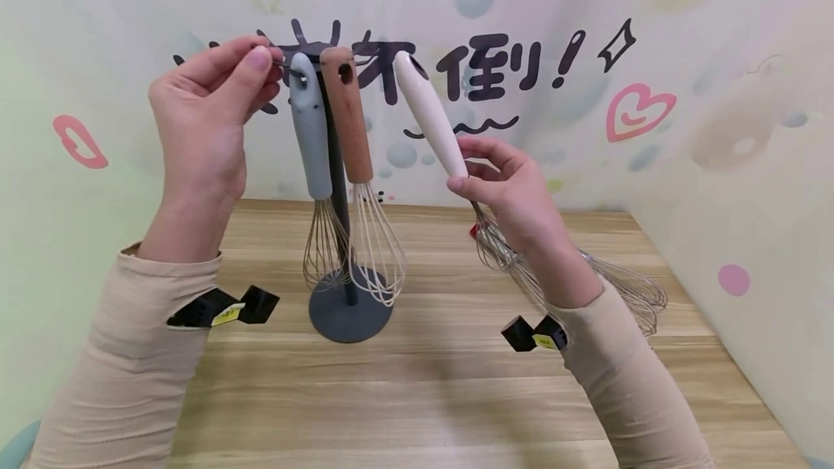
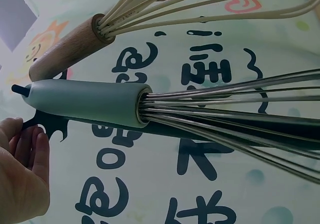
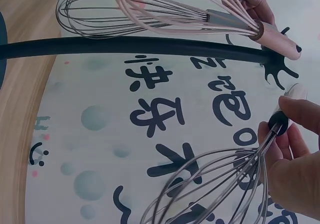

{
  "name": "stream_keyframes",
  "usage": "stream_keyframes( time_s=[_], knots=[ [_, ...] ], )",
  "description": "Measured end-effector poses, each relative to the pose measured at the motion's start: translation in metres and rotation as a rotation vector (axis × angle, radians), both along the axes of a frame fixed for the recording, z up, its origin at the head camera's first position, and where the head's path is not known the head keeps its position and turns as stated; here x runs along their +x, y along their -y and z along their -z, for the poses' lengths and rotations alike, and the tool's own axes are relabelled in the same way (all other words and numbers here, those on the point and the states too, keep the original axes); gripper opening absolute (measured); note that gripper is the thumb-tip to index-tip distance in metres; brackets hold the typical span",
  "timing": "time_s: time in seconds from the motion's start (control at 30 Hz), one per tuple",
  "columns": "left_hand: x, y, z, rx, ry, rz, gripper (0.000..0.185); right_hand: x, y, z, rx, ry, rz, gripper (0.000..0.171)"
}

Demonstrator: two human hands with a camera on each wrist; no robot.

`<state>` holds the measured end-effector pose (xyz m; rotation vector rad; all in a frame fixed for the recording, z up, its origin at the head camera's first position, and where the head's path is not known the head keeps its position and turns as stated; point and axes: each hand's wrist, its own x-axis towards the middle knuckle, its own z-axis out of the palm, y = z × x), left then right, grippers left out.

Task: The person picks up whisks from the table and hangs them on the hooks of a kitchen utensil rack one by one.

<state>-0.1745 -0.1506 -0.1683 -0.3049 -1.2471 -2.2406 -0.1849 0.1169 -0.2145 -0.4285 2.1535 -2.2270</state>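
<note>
Wall lettering (image 1: 478, 68) behind the dark stand (image 1: 352, 326) includes "倒!"; a left hand (image 1: 205, 111) pinches the stand's hook (image 2: 40, 119). Right of the stand, the right hand (image 1: 517, 197) grips a white-handled whisk (image 1: 431, 116).

A wood-grain table (image 1: 423, 396) stands before a pale wall (image 1: 573, 165) printed with black lettering (image 1: 489, 61). A pink heart (image 1: 641, 120) sits near the exclamation mark (image 1: 570, 56); a purple dot (image 1: 734, 280) marks the side wall (image 1: 769, 187).
</note>
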Motion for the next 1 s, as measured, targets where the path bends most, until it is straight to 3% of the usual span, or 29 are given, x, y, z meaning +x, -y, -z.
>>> stream_keyframes(
  time_s=[0.57,1.0],
  knots=[
    [-0.007,0.008,0.0,0.04,0.027,0.019,0.023,0.002,0.01,-0.013,-0.016,-0.051,-0.027,0.042],
    [-0.011,0.014,-0.002,0.103,0.021,0.086,0.019,0.005,0.018,-0.021,0.013,-0.058,-0.042,0.045]
  ],
)
